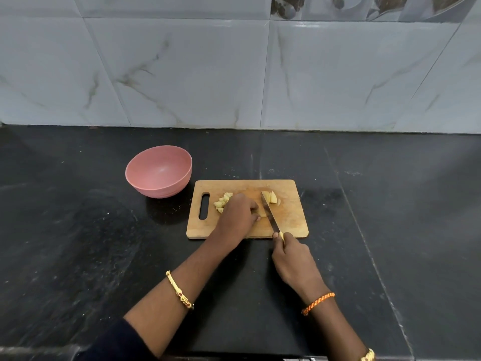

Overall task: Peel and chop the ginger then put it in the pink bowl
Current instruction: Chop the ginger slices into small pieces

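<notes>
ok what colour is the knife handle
Yellow; only a bit of the knife handle shows above the right hand gripping it, in the head view.

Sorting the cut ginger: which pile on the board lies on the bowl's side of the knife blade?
The pale yellow ginger pile near the board's handle slot, partly under the left hand. The other pile lies right of the steel knife blade.

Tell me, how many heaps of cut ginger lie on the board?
2. One heap lies near the board's handle slot, partly under the left hand; the other lies right of the knife. More may be hidden.
</notes>
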